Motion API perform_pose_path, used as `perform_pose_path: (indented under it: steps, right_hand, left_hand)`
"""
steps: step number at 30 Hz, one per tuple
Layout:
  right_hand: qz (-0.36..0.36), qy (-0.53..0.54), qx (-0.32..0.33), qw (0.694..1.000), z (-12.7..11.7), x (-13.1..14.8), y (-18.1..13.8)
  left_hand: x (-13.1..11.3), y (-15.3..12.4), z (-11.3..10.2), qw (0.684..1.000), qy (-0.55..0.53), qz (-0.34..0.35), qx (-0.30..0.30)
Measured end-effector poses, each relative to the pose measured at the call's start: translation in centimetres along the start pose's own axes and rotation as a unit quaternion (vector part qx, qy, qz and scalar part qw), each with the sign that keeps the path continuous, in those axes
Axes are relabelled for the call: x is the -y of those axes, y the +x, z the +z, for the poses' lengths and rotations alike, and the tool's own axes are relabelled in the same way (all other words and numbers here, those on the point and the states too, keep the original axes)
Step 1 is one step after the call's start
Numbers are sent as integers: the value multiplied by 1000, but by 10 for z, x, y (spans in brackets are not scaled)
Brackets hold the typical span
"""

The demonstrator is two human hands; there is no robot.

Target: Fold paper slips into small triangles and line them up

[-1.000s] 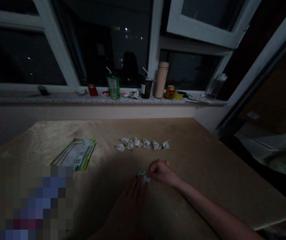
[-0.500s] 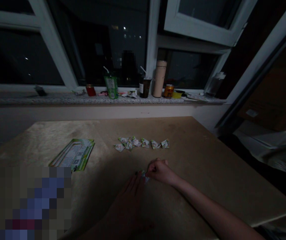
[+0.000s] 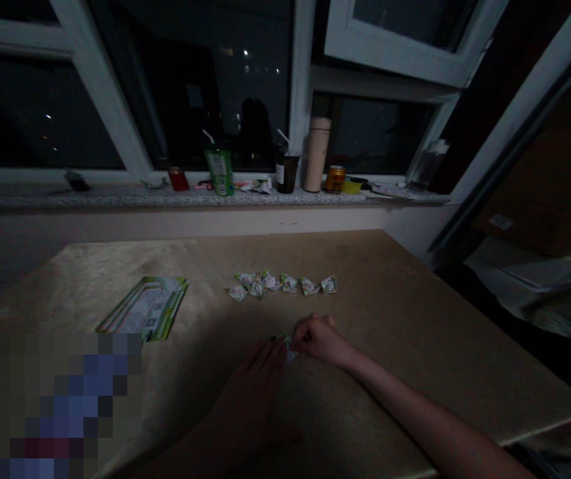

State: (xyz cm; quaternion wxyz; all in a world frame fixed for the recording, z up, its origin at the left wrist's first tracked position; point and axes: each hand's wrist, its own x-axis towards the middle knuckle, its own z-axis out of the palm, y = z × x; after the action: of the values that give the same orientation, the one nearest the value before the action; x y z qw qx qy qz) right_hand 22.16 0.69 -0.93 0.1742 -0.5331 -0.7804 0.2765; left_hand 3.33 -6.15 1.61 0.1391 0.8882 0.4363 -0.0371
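Observation:
My left hand lies flat on the table with its fingers stretched out, its fingertips against a small green-and-white printed paper piece. At that piece's right side, my right hand is closed in a pinch at its edge; the fingers hide much of it. Beyond both hands, several folded printed paper pieces form a loose row, bunched closer together at the left. A stack of green-and-white printed sheets rests to the left of my left hand.
A tan cloth covers the table. On the windowsill behind stand a green cup, a dark cup, a tall pale bottle and an orange can. A blurred-out patch hides the lower left.
The view has shifted very slightly. Both hands keep nearly the same place at the small paper piece, and the row and the sheets lie as before.

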Motion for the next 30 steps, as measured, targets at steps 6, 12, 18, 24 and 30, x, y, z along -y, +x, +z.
perform_pose_path:
  steps: [6,12,18,24,30]
  right_hand:
    - [-19,9,-35,999,0,-6,-4]
    - [-9,99,43,994,-8,-23,5]
    - [-19,62,160,985,-21,-23,20]
    - [-21,52,276,959,-38,-12,42]
    - [-19,67,355,932,-42,-10,49]
  left_hand:
    - [0,0,-3,1000,4,-1,15]
    - [-3,1,0,1000,-10,-9,-1]
    - [-5,4,2,1000,-9,-11,0]
    - [-7,6,5,1000,2,-5,-16]
    - [-11,9,5,1000,8,-18,-1]
